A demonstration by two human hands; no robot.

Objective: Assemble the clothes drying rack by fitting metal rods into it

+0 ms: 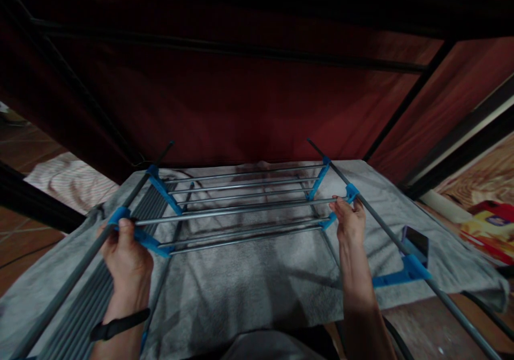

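Observation:
A half-built rack of grey metal tubes point(241, 209) and blue plastic brackets lies on a grey blanket point(241, 290). My left hand point(129, 258), with a black band on the wrist, is closed around a blue bracket point(119, 215) on the left pole, thumb on top. My right hand point(349, 221) pinches the right end of a crosswise tube beside another blue bracket point(352, 191) on the right pole. Several crossbars span between the poles. Nearer me on the right pole point(379, 222), a blue bracket point(401, 275) points inward with no crossbar in it.
Several loose grey tubes point(80, 312) lie side by side at the left. A phone point(416, 244) rests on the blanket beside the right pole. Behind stands red fabric point(241, 103) on a dark frame. A red and yellow package point(490, 229) is at the far right.

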